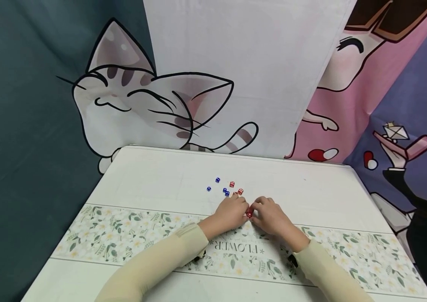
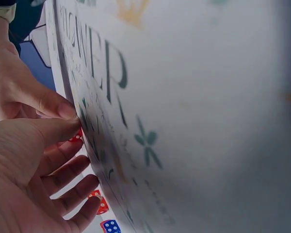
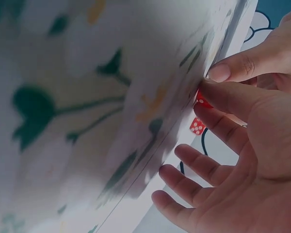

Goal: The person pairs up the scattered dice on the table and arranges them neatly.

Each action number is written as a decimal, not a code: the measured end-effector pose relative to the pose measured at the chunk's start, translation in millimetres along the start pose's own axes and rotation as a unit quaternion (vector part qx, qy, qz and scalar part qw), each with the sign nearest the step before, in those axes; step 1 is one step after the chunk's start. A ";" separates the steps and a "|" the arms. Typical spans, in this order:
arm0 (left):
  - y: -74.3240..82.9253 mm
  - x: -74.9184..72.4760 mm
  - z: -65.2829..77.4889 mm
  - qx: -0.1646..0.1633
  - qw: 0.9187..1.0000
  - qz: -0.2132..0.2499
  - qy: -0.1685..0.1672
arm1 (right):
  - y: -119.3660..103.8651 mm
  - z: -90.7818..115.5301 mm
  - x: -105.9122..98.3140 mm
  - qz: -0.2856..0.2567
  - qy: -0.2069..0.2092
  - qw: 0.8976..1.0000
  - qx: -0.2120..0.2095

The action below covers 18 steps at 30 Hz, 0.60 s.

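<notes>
Both hands meet over the floral band of the table cover. My right hand (image 1: 271, 216) pinches a red die (image 3: 202, 100) with white dots between thumb and index finger. From the other side, my left hand (image 1: 232, 213) has its thumb and index finger on red as well, at a red die (image 2: 76, 136) largely covered by the fingers. In the head view the red (image 1: 249, 214) shows only in the small gap between the hands. The remaining fingers of each hand are loosely bent over the cover.
Beyond the left hand lie loose red dice (image 1: 232, 184) and several blue dice (image 1: 218, 180), two blue ones close together. One red die (image 1: 235, 193) is partly hidden by the left fingers. The white table (image 1: 153, 172) ends at cartoon-printed curtains (image 1: 213, 54).
</notes>
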<state>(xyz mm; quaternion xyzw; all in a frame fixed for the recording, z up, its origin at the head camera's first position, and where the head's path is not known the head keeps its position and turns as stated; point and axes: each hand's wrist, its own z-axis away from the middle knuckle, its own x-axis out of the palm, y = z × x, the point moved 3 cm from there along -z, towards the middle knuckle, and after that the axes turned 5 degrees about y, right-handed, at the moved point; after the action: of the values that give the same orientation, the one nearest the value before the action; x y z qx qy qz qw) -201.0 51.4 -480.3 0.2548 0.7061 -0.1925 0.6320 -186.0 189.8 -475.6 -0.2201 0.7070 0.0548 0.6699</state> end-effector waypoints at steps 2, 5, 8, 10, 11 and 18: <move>-1.3 0.1 3.5 -0.002 1.000 -0.001 0.000 | -3.3 0.4 1.0 -0.002 0.000 1.000 -0.001; -3.1 -1.0 9.5 -0.005 1.000 -0.002 0.001 | -9.2 1.6 1.8 -0.002 -0.002 1.000 -0.003; -4.6 -3.2 15.8 -0.008 1.000 0.000 0.002 | -14.6 2.9 2.6 -0.002 -0.004 1.000 -0.008; -5.4 -5.0 19.6 -0.007 1.000 0.004 0.005 | -17.6 3.6 2.9 -0.006 -0.003 1.000 -0.011; -6.0 -5.3 21.0 -0.007 1.000 0.005 0.007 | -18.7 3.8 3.2 -0.008 -0.003 1.000 -0.012; -10.6 -4.8 31.4 -0.008 1.000 0.021 0.012 | -26.2 4.8 7.1 -0.009 -0.001 1.000 -0.014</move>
<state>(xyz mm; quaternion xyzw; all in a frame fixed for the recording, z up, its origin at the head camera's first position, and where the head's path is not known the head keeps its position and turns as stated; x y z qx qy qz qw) -182.0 23.7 -480.1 0.2667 0.7099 -0.1700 0.6293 -171.5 166.4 -477.3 -0.2356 0.7034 0.0589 0.6680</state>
